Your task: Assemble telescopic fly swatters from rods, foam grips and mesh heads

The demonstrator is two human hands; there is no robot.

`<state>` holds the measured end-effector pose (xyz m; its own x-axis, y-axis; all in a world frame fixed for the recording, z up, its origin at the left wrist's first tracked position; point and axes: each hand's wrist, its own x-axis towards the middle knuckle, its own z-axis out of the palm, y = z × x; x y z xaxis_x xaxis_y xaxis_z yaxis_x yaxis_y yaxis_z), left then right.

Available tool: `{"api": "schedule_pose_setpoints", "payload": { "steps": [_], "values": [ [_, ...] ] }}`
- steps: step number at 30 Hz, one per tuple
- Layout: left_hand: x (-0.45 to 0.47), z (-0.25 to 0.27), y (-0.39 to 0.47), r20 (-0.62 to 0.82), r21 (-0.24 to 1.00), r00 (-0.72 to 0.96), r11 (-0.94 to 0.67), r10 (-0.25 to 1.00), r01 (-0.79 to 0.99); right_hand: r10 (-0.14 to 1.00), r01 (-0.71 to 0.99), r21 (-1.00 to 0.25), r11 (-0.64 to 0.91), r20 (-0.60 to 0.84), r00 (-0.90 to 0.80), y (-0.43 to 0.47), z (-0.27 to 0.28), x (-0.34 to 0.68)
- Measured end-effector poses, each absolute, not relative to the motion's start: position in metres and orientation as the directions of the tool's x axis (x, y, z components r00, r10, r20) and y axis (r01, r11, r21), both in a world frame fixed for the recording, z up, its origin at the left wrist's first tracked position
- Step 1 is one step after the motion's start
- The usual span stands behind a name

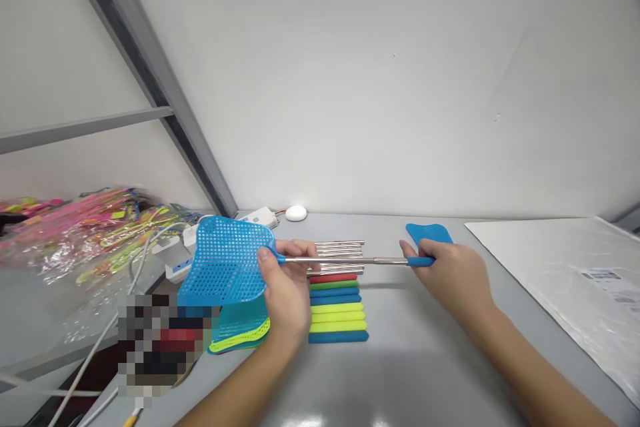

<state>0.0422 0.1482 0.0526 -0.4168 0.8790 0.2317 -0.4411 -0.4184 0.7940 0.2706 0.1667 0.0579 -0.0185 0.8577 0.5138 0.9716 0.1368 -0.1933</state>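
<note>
A fly swatter with a blue mesh head (233,260) and a metal telescopic rod (350,260) is held level above the table. My left hand (287,287) is closed round its neck, thumb on the base of the head. At the other end, my right hand (453,273) grips the blue handle (420,261). Beneath the rod lie several metal rods (340,249) and a row of coloured handle grips (337,317) in red, green, blue and yellow. More swatter heads (240,330) are stacked below the held one, partly hidden. A flat blue piece (430,233) shows behind my right hand.
A white plastic bag (560,273) covers the table's right side. Bagged colourful items (110,227) and white cables (135,273) lie at left. Near the wall are a power strip (263,217) and a white rounded object (296,213). A blurred patch (167,347) hides something lower left.
</note>
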Motion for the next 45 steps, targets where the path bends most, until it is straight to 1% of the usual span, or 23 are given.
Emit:
{"api": "schedule_pose_setpoints", "payload": {
  "steps": [3, 5, 8, 10, 12, 16, 20, 22, 24, 26, 28, 30, 31, 32, 34, 36, 38, 40, 42, 45],
  "values": [
    [0.051, 0.050, 0.141, 0.237, 0.806, -0.379, -0.399, 0.895, -0.437, 0.861, 0.959, -0.218, 0.178, 0.506, -0.045, 0.156, 0.058, 0.255],
    [0.060, 0.049, 0.135, 0.270, 0.817, -0.347, -0.404, 0.898, -0.410, 0.874, 0.937, -0.258, 0.237, 0.477, -0.090, 0.148, 0.057, 0.243],
    [0.072, 0.048, 0.124, 0.376, 0.805, -0.298, -0.469, 0.877, -0.363, 0.914, 0.876, -0.379, 0.298, 0.377, -0.148, 0.137, 0.054, 0.225],
    [0.075, 0.050, 0.120, 0.428, 0.787, -0.280, -0.506, 0.860, -0.353, 0.939, 0.834, -0.468, 0.293, 0.306, -0.158, 0.131, 0.053, 0.217],
    [0.073, 0.053, 0.121, 0.450, 0.782, -0.280, -0.526, 0.848, -0.336, 0.955, 0.803, -0.528, 0.275, 0.245, -0.166, 0.128, 0.052, 0.211],
    [0.063, 0.056, 0.128, 0.424, 0.831, -0.233, -0.479, 0.875, -0.283, 0.970, 0.744, -0.625, 0.236, 0.112, -0.214, 0.126, 0.052, 0.205],
    [0.054, 0.057, 0.134, 0.387, 0.858, -0.204, -0.432, 0.899, -0.277, 0.969, 0.627, -0.763, 0.158, -0.003, -0.248, 0.122, 0.054, 0.204],
    [0.050, 0.058, 0.136, 0.369, 0.871, -0.213, -0.416, 0.905, -0.262, 0.958, 0.565, -0.810, 0.154, -0.017, -0.285, 0.118, 0.056, 0.206],
    [0.047, 0.059, 0.139, 0.335, 0.894, -0.191, -0.375, 0.923, -0.243, 0.940, 0.544, -0.817, 0.190, -0.007, -0.340, 0.114, 0.058, 0.207],
    [0.044, 0.060, 0.143, 0.278, 0.925, -0.127, -0.301, 0.952, -0.230, 0.918, 0.573, -0.783, 0.244, -0.005, -0.397, 0.111, 0.060, 0.209],
    [0.043, 0.060, 0.147, 0.224, 0.952, -0.028, -0.225, 0.974, -0.206, 0.900, 0.644, -0.692, 0.326, 0.019, -0.435, 0.111, 0.062, 0.211],
    [0.042, 0.060, 0.150, 0.190, 0.971, 0.070, -0.176, 0.979, -0.163, 0.903, 0.749, -0.529, 0.400, 0.091, -0.419, 0.114, 0.065, 0.215],
    [0.042, 0.059, 0.151, 0.177, 0.978, 0.115, -0.161, 0.978, -0.133, 0.914, 0.808, -0.430, 0.403, 0.135, -0.384, 0.117, 0.067, 0.219],
    [0.042, 0.059, 0.151, 0.167, 0.983, 0.149, -0.153, 0.975, -0.099, 0.927, 0.867, -0.332, 0.372, 0.168, -0.334, 0.120, 0.070, 0.224],
    [0.042, 0.058, 0.150, 0.152, 0.988, 0.184, -0.152, 0.971, -0.014, 0.963, 0.960, -0.155, 0.233, 0.175, -0.205, 0.127, 0.077, 0.236],
    [0.042, 0.056, 0.147, 0.184, 0.976, 0.184, -0.202, 0.966, 0.086, 0.992, 0.996, 0.008, 0.085, 0.088, -0.086, 0.133, 0.083, 0.251],
    [0.041, 0.055, 0.144, 0.273, 0.929, 0.186, -0.309, 0.944, 0.204, 0.999, 0.993, 0.117, 0.011, -0.036, -0.007, 0.139, 0.085, 0.264],
    [0.038, 0.053, 0.144, 0.397, 0.834, 0.217, -0.449, 0.892, 0.320, 0.991, 0.989, 0.146, -0.015, -0.127, 0.033, 0.143, 0.084, 0.273],
    [0.036, 0.052, 0.145, 0.499, 0.720, 0.270, -0.567, 0.824, 0.399, 0.984, 0.991, 0.131, -0.024, -0.170, 0.046, 0.146, 0.080, 0.278],
    [0.031, 0.050, 0.147, 0.580, 0.601, 0.343, -0.673, 0.738, 0.432, 0.975, 0.996, 0.091, -0.008, -0.219, 0.028, 0.150, 0.077, 0.282]
  ]
}}
